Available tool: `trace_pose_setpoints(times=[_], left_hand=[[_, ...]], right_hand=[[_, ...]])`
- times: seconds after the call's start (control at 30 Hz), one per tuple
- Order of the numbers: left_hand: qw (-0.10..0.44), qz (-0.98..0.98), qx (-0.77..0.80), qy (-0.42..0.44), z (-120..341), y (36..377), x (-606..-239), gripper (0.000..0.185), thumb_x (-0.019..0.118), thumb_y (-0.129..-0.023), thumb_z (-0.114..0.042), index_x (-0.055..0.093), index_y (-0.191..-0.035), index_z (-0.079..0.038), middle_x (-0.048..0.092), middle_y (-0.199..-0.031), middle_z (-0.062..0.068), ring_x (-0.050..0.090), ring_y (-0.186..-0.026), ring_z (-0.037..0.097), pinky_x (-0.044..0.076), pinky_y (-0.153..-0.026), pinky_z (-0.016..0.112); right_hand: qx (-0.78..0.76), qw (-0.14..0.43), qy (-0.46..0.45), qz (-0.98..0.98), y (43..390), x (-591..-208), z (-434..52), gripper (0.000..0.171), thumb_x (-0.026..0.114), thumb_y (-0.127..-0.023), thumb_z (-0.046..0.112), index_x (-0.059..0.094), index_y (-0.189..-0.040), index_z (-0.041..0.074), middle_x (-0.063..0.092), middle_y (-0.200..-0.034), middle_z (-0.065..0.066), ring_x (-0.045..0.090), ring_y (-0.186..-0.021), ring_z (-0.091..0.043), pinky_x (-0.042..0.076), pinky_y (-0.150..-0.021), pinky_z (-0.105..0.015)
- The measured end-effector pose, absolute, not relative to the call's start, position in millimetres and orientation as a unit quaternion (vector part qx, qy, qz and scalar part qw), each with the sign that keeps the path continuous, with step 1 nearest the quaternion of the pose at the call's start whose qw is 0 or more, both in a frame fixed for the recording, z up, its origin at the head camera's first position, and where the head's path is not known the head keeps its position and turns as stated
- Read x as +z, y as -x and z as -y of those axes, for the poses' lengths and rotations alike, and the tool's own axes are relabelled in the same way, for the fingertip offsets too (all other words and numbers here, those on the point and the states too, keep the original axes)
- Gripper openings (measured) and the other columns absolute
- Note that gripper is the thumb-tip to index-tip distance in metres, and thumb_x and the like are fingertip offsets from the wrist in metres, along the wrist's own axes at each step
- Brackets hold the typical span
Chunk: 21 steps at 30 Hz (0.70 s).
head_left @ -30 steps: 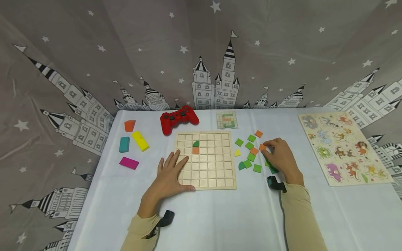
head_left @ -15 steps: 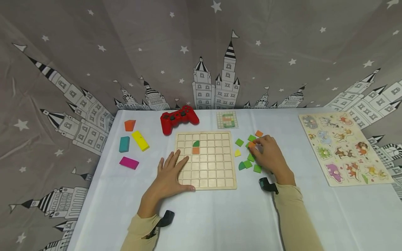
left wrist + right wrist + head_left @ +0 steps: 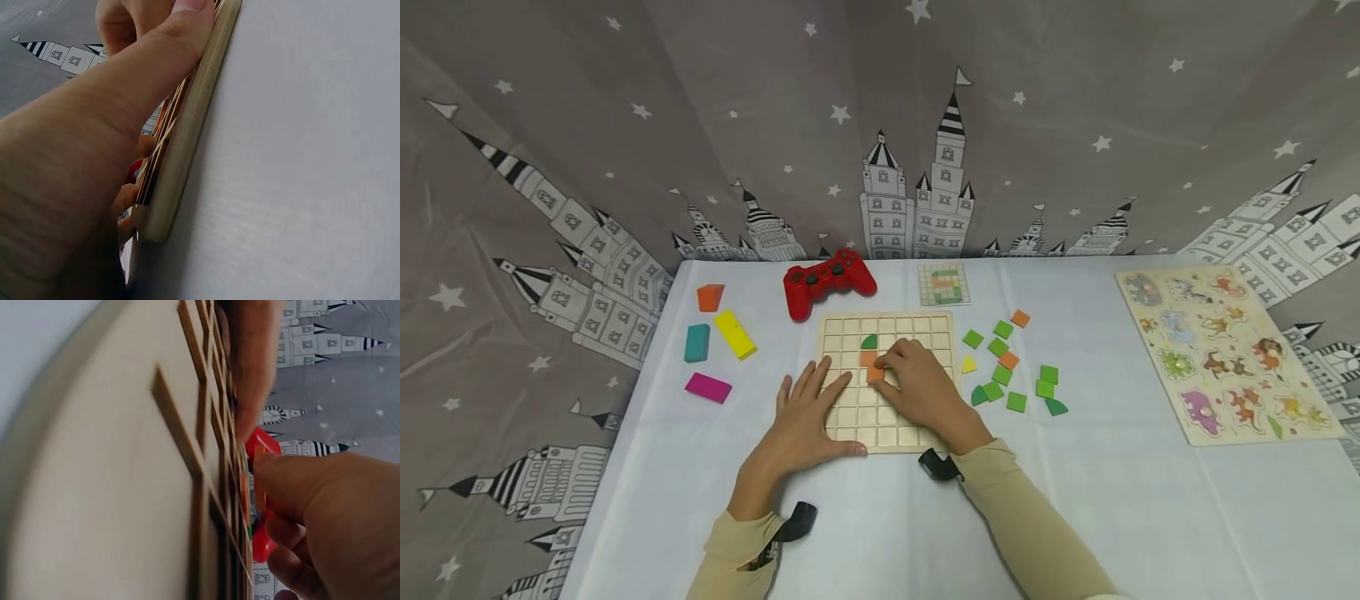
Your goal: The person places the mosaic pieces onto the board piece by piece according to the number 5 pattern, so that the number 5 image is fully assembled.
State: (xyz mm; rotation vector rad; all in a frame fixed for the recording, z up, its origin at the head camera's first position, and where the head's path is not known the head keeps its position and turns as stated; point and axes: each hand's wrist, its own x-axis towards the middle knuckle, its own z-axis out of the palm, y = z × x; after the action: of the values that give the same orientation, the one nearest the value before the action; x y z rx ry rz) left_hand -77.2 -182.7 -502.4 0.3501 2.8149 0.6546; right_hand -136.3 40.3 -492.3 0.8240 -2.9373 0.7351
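Observation:
A wooden grid board (image 3: pixel 895 437) lies on the white table. Across its left edge rests my left hand (image 3: pixel 805 417), fingers spread and straight, with the thumb at the front edge. Thumb and fingers of my right hand (image 3: pixel 925 392) pinch an orange square tile (image 3: pixel 876 375) close over the board. Just behind that tile, another orange square (image 3: pixel 868 358) sits in a cell, with a green quarter-round tile (image 3: pixel 869 342) in the cell beyond. In the right wrist view the pinched tile (image 3: pixel 260 481) stands out from the board's raised ribs.
Several loose green tiles (image 3: pixel 1002 375), orange squares (image 3: pixel 1008 360) and a yellow triangle (image 3: pixel 969 364) lie right of the board. Behind it are a pattern card (image 3: pixel 943 285) and a red game controller (image 3: pixel 827 283). Coloured blocks (image 3: pixel 735 335) lie left, an animal puzzle (image 3: pixel 1225 354) far right.
My right hand has picked up an orange square from the loose tiles and carried it left over the board. The left hand stays in place.

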Motion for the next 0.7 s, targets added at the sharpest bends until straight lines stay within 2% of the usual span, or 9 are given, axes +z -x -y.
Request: trace_pose_setpoints(times=[0.3, 0.7], left_hand=[[0.112, -0.96, 0.227, -0.119, 182.8, 77.7, -501.5, 0.114, 0.084, -0.067, -0.067, 0.035, -0.16, -0.023, 0.013, -0.173, 0.012, 0.007, -0.159, 0.039, 0.0, -0.123, 0.068], [0.116, -0.959, 0.228, -0.118, 181.5, 78.9, -503.0, 0.114, 0.083, -0.067, -0.067, 0.035, -0.16, -0.023, 0.012, -0.173, 0.012, 0.007, -0.159, 0.038, 0.0, -0.124, 0.068]], right_hand=[[0.23, 0.012, -0.255, 0.939, 136.1, -496.6, -24.1, 0.027, 0.075, -0.093, 0.032, 0.076, -0.113, 0.014, 0.067, -0.112, -0.002, 0.059, -0.1, -0.022, 0.052, -0.09, -0.036], [0.26, -0.012, -0.227, 0.939, 135.1, -495.6, -26.1, 0.025, 0.074, -0.094, 0.031, 0.078, -0.113, 0.015, 0.069, -0.114, -0.002, 0.06, -0.102, -0.023, 0.053, -0.09, -0.038]])
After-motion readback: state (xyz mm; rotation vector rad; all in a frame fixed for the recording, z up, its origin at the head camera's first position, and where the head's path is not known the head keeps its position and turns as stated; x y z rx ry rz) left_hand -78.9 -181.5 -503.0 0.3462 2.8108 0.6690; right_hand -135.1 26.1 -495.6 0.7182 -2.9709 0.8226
